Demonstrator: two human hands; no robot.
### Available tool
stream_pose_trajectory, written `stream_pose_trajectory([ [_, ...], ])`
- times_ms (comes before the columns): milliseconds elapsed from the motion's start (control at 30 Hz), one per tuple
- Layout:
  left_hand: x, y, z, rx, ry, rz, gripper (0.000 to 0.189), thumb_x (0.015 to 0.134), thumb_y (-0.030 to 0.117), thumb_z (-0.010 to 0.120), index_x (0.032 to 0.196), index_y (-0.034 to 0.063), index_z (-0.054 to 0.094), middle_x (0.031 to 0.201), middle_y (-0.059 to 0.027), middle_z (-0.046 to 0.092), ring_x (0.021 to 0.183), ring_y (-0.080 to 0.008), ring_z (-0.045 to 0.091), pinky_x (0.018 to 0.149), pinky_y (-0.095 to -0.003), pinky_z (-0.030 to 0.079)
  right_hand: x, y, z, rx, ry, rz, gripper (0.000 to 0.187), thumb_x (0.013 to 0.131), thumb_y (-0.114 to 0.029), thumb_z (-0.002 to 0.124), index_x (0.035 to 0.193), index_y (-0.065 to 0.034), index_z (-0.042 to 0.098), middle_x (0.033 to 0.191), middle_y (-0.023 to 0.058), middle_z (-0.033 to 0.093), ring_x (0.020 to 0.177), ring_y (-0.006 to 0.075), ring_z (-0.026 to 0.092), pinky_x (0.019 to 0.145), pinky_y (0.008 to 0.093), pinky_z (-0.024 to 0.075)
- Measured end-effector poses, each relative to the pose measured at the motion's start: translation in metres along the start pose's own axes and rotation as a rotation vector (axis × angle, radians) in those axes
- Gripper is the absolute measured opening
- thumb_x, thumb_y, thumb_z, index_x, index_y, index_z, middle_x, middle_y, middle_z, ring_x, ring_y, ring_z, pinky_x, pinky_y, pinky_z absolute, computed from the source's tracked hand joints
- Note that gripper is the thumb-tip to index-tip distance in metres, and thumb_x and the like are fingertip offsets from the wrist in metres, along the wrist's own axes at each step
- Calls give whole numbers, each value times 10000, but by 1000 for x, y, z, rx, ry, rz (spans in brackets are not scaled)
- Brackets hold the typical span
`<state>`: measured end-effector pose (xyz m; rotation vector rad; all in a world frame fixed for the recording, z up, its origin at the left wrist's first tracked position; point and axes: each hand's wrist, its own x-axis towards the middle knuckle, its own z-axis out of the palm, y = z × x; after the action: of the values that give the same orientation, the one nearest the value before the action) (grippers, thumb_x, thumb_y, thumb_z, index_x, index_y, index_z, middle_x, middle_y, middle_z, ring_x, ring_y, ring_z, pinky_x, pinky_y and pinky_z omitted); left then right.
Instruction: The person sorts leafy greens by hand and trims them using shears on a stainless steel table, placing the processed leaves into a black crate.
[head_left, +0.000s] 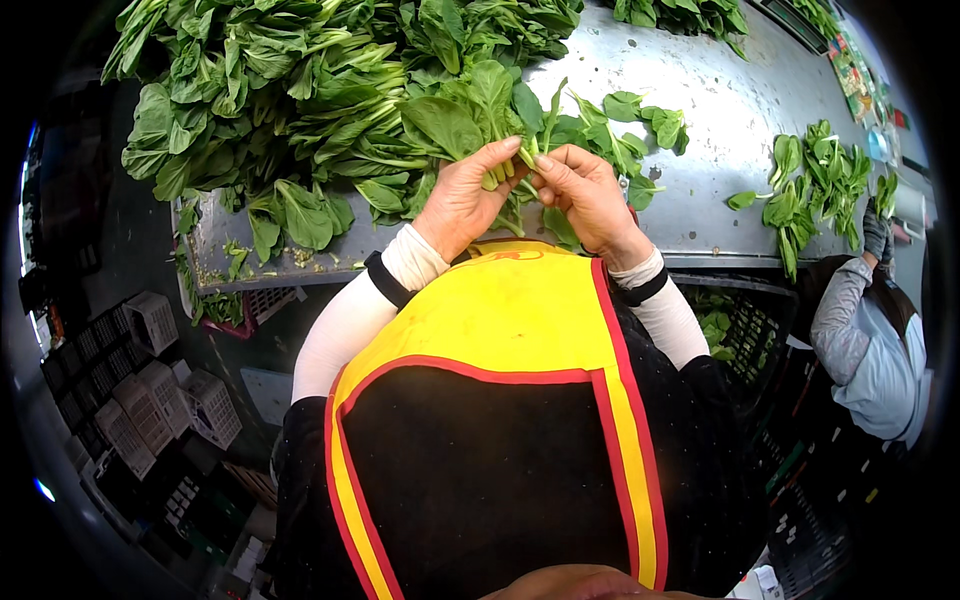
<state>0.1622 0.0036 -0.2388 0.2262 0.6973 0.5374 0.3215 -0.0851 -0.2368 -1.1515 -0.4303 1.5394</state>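
Observation:
My left hand is closed around the pale stems of a small bunch of leafy greens, whose broad leaves spread away from me. Close against it, my right hand pinches a single green stem between thumb and fingers. Both hands are over the front edge of a metal table. A large heap of the same leafy greens covers the table's left part, reaching up to my left hand. Loose leaves are scattered just beyond my right hand.
Smaller piles of greens lie at the table's right and far side. A black crate with leaves stands under the right edge. A co-worker is at the far right. Plastic crates are stacked on the floor at left.

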Motion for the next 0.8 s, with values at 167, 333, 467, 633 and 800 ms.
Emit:
stream_pose_trajectory([
  [167,-2,0,8,-14,-20,-8,169,885,90,693,1041,38,652,1018,-51,661,987,-172,593,986,-357,420,2,-2,2,-184,39,-126,143,918,-169,681,880,-35,648,754,-5,628,656,60,538,610,209,436],
  [333,1,1,1,85,10,-20,170,874,80,704,1033,39,659,1010,-55,670,991,-174,597,961,-340,427,0,8,7,-369,52,-255,153,908,-162,692,842,-32,649,748,-2,622,640,61,531,593,215,427],
  [467,-2,0,10,-4,55,82,160,870,59,701,1023,32,662,1001,-62,676,984,-172,601,971,-337,424,3,9,0,-28,210,-183,177,931,-192,662,849,-35,649,758,11,633,619,70,529,587,213,428],
  [633,-11,15,14,-17,-43,68,197,887,34,666,1072,-18,621,1098,-116,646,1099,-237,586,1083,-402,403,-3,-29,-43,-625,78,6,239,936,-248,651,913,-13,685,791,53,666,658,100,592,615,240,483],
  [800,-16,10,11,18,-46,-12,310,934,74,610,1221,-33,560,1165,-141,626,1141,-270,585,1038,-445,470,30,-74,-152,-1176,466,-356,218,917,-134,597,1086,-18,673,896,85,707,793,170,657,729,298,527],
])
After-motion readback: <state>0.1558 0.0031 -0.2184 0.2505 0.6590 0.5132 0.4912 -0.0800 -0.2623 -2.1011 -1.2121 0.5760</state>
